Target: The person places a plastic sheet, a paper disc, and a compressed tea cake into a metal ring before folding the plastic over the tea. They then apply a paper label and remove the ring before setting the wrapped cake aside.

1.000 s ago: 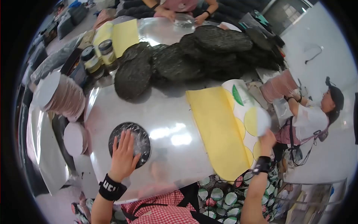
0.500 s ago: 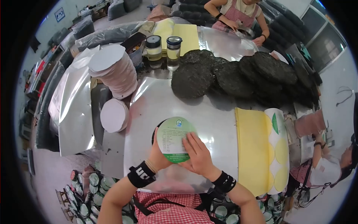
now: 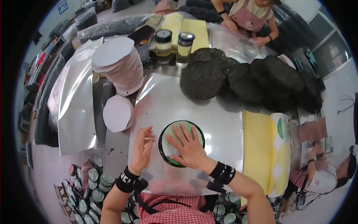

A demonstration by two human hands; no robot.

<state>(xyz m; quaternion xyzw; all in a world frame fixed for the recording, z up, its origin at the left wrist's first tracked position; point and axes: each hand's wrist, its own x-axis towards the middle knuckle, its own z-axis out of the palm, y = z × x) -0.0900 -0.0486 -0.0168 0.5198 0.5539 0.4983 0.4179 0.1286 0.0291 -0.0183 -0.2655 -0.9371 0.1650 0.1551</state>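
**Two open hands, one labelled disc on slick steel**

One dark round disc lies flat on the shiny metal table, near the edge closest to the person, with a round green label covering most of its top. The right hand rests palm-down on that label, fingers fanned out and pressing; it pinches nothing. The left hand sits on the table just left of the disc, open with fingers loosely bent and empty. Whether its fingertips meet the rim cannot be told.

The disc looks like pressed, compact material, probably stiff and fairly dense, with a rough rim that may shed crumbs if squeezed hard. The label seems thin, light paper, likely to crease or skew under a dragging palm. On such a smooth tabletop the disc could slide under sideways pressure. The safest hold appears to be the bare dark rim, taken from opposite sides.

Further back lie a pile of dark cakes, a stack of white paper rounds and two jars. To the right is a yellow label sheet
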